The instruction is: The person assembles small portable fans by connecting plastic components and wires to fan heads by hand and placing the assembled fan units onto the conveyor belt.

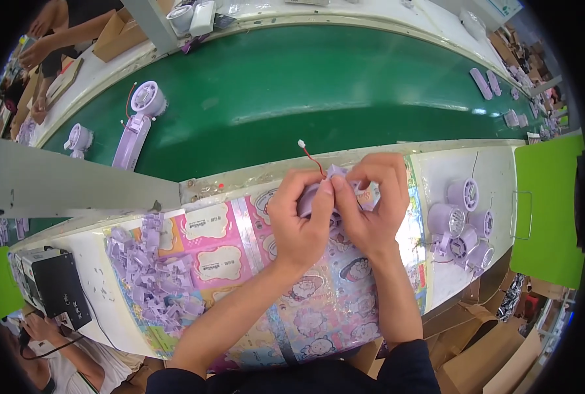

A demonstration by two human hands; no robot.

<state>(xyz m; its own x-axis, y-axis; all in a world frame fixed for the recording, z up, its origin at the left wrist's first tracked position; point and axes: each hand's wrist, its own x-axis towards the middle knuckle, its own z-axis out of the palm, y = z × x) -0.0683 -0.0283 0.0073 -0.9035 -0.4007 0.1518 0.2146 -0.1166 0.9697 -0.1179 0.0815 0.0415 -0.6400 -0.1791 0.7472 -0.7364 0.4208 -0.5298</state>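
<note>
Both my hands meet over the middle of the mat, closed around a light purple round plastic housing [309, 198]. My left hand [293, 220] grips its left side, with the thumb pressing near the top. From the right, my right hand [379, 213] pinches at a small purple piece [335, 171] on the housing; the fingers partly hide how the two join. A thin red wire [313, 159] rises from between the hands and ends in a white connector [301, 144]. Beneath lies a colourful cartoon-printed mat [309, 322].
Small purple plastic pieces [151, 279] lie heaped at the left, beside a black box-shaped device [56, 289]. Several round purple housings [446, 220] stand at the right. Beyond runs a green conveyor belt [272, 85] carrying a purple fan assembly [133, 134]. A grey post [76, 177] stands left; co-workers' hands show nearby.
</note>
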